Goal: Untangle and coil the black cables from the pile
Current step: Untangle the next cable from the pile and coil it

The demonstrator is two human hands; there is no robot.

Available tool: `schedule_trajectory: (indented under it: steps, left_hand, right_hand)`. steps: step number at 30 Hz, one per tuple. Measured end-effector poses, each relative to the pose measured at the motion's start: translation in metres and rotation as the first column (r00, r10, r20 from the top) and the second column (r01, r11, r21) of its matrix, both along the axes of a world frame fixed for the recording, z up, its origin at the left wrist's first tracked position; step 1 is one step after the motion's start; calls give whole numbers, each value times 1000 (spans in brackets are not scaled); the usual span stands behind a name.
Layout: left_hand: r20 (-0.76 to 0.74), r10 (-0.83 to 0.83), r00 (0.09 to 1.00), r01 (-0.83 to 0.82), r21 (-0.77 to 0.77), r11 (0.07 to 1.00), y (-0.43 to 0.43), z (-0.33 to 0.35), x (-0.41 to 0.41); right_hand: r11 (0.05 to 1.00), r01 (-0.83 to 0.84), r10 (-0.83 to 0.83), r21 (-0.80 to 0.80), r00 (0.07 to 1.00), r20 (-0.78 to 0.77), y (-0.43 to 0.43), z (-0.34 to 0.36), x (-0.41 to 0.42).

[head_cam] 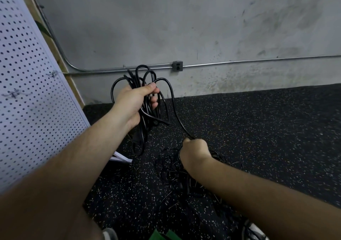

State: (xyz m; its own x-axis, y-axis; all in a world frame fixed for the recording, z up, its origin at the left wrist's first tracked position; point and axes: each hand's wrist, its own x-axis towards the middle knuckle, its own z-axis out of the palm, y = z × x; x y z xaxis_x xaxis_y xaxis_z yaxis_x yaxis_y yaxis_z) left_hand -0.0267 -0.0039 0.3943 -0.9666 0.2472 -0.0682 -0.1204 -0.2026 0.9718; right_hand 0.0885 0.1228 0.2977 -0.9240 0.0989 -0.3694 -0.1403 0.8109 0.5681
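My left hand (134,101) grips a bundle of black cable loops (147,77), held up in front of the wall; loops stick out above the fist and hang below it. One strand of the black cable (175,110) runs from the bundle down to my right hand (194,150), which is closed around it just above the floor. Under and around my right hand lies a tangled pile of thin black cables (171,171) on the speckled black floor, partly hidden by my right forearm.
A white pegboard panel (27,92) leans at the left. A grey wall with a metal conduit (239,62) and an outlet box (177,66) stands behind. A white object (120,158) lies near the pegboard's foot. Shoes (255,230) and something green (162,236) show at the bottom edge.
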Motion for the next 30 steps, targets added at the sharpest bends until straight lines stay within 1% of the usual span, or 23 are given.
schedule_trajectory:
  steps: [2,3,4,5,7,8,9,10,11,12,13,14,15,16,17,19,22,25,27,29,30]
  left_hand:
    - [10,8,1000,-8,2,1000,-4,-2,-5]
    - [9,11,1000,-11,2,1000,-6,-3,-8]
    - [7,12,1000,-12,1,1000,-7,-4,-11]
    - [7,8,1000,-8,-2,1000,-8,-5,-13]
    - [17,-18,1000,18,-1,1000,-12,-7,-17]
    - [27,-41,999,41,3,999,-14,-8,-19]
    - [33,-68,997,67,11,998,-16,-10,-21]
    - [33,-92,995,91,22,996,-18,-10,-22]
    - [30,-109,994,108,29,994,-19,-11,-24]
    - [29,-123,992,122,29,992,-20,-11,-25]
    - [31,-133,991,132,24,991,-22,-12,-26]
    - [36,-143,989,143,27,989,-23,-13,-27]
    - [40,-154,987,153,34,988,-24,-15,-28]
    - [43,-159,986,157,40,987,-25,-17,-30]
    - [44,-158,986,156,43,987,-24,-18,-30]
    - [31,-139,990,138,45,989,-21,-22,-30]
    - [-7,-105,994,105,42,994,-13,-24,-26]
    - [-33,-64,997,64,-6,998,-5,-26,-21]
    - [-50,-49,998,48,-29,998,1,-28,-15]
    - [-71,-53,996,53,-9,999,8,-28,-8]
    - [-79,-64,995,65,5,998,11,-28,-6]
  right_hand:
    - [981,-49,57,-190,998,39,11,21,-1]
    - [946,-66,82,-316,996,40,19,34,0]
    - [884,-52,75,-464,997,32,28,45,2]
    - [790,-25,47,-613,999,20,36,57,4]
    - [559,3,14,-829,1000,13,56,75,4]
    - [429,18,8,-903,1000,24,65,81,4]
    - [266,36,-6,-963,999,36,73,88,4]
    - [70,55,-31,-996,998,53,80,93,4]
    - [-147,61,-59,-987,996,71,86,96,5]
    - [-349,49,-78,-936,994,81,91,99,6]
    - [-527,25,-93,-850,992,87,94,102,6]
    - [-667,-15,-124,-745,988,91,96,103,5]
    - [-762,-67,-169,-644,981,98,97,106,5]
    - [-813,-132,-231,-568,967,105,97,108,4]
    - [-835,-197,-291,-514,950,109,96,111,5]
    - [-827,-306,-393,-472,914,96,94,115,5]
    - [-752,-435,-517,-496,855,34,86,118,4]
    - [-629,-535,-619,-563,784,-53,73,122,5]
    - [-531,-536,-645,-657,758,-97,67,124,4]
    - [-379,-480,-627,-791,762,-162,60,123,4]
    - [-282,-453,-603,-846,770,-211,56,121,4]
